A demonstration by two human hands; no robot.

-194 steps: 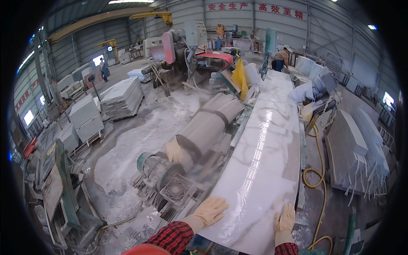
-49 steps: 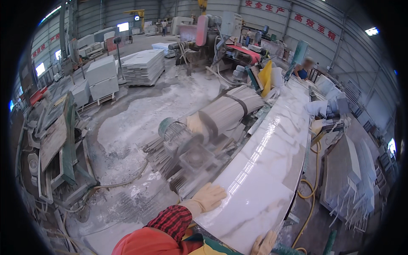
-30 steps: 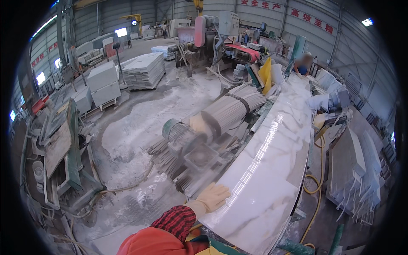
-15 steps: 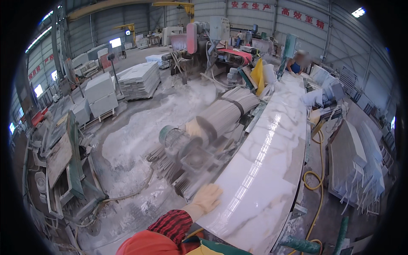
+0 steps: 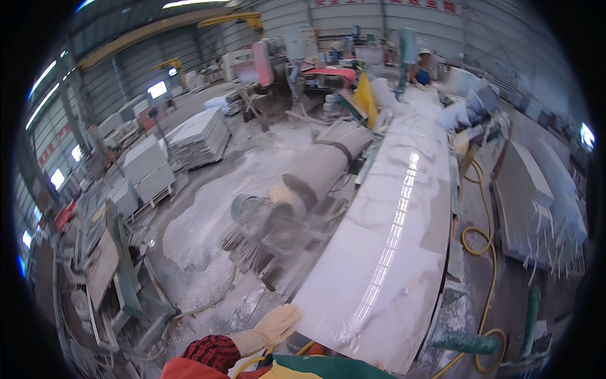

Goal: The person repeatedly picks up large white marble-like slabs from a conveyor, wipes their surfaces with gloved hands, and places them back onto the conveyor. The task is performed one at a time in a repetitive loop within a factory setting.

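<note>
Resting flat and ungripping on the polished white slab [image 5: 385,252] edge as before, gloved left hand [image 5: 276,323]; right hand gone from view since earlier.

Dusty factory floor [image 5: 208,208] — corrugated walls [image 5: 379,16], skylit.

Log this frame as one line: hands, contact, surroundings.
left hand: gloved, flat on near left edge of white stone slab | right hand: out of view | dusty motor machine left of slab | yellow hose right
</note>
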